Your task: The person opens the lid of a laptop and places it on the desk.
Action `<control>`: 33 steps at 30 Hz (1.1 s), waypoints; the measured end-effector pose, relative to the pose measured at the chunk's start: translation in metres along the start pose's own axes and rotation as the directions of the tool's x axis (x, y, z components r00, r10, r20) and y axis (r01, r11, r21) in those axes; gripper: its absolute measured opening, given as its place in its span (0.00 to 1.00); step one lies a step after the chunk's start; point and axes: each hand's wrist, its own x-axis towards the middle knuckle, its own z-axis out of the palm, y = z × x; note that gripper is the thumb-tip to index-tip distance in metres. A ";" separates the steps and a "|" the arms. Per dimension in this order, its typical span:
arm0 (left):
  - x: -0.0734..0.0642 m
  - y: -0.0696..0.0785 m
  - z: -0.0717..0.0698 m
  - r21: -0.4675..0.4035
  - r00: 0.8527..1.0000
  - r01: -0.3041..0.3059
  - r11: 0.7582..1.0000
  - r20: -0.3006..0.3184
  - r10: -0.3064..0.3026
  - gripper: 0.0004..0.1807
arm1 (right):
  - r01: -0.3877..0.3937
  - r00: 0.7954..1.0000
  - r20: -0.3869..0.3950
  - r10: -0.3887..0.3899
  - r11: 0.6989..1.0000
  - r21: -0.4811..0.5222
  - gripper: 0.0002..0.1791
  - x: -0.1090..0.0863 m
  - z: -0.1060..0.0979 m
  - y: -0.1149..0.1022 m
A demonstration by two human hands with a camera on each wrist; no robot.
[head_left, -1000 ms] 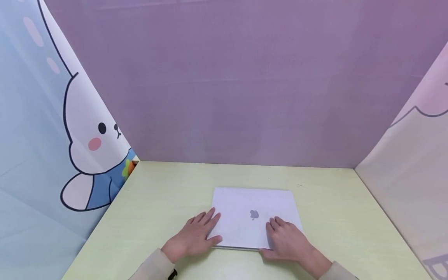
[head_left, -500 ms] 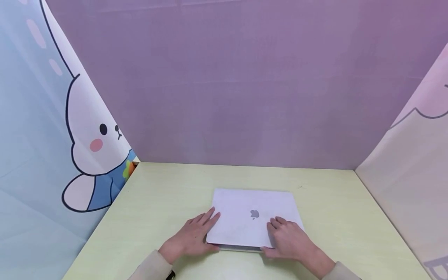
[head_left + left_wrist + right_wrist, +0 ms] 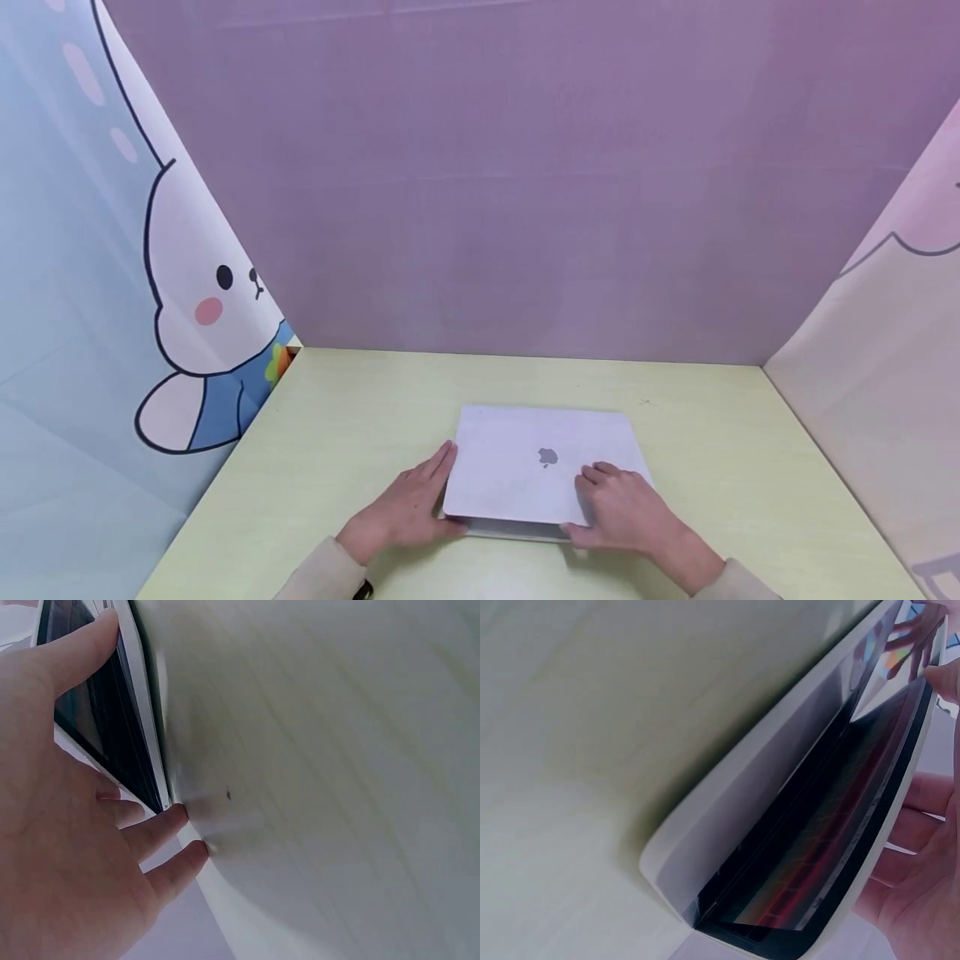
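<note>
A silver laptop (image 3: 510, 467) with an apple logo lies on the table, its lid tilted up slightly at the front. My right hand (image 3: 630, 517) pinches the lid's front edge, thumb underneath and fingers on top. The right wrist view shows the lit screen (image 3: 817, 847) and the laptop's base (image 3: 727, 802) through the gap. At the left front corner is my left hand (image 3: 408, 508). Its thumb (image 3: 94, 645) rests on the base's front edge, while the outstretched fingers lie along the left side and two fingertips touch the table.
The pale yellow-green table (image 3: 360, 400) extends around the laptop. Behind it stands a purple cloth wall (image 3: 525, 183). A blue curtain with a cartoon rabbit (image 3: 202, 283) borders the left, and a pink and white curtain (image 3: 892, 375) the right.
The laptop's lid has risen at the front from lying shut, lifted by my right hand. My left fingers have slid off the lid to the side, and the left thumb has dropped to the base.
</note>
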 end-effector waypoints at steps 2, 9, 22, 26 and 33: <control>-0.001 0.000 0.000 -0.013 1.000 0.002 1.000 -0.009 -0.002 0.64 | -0.005 1.000 -0.004 0.005 1.000 0.014 0.32 0.001 -0.002 0.000; 0.000 -0.002 0.002 0.025 0.999 -0.035 0.999 -0.025 0.035 0.62 | -0.037 0.999 -0.014 0.038 0.997 0.065 0.28 0.005 -0.010 0.003; 0.004 0.001 -0.001 0.045 0.999 0.006 0.999 0.054 -0.009 0.50 | -0.019 0.998 -0.059 0.026 0.992 0.123 0.23 0.009 -0.016 0.008; 0.005 0.003 -0.002 0.044 0.999 0.001 0.999 0.046 -0.003 0.50 | -0.013 0.996 -0.083 0.025 0.990 0.139 0.24 0.012 -0.019 0.011; 0.005 0.003 -0.002 0.050 0.999 -0.001 0.999 0.034 0.000 0.51 | -0.038 0.996 -0.081 0.048 0.993 0.115 0.23 0.013 -0.023 0.010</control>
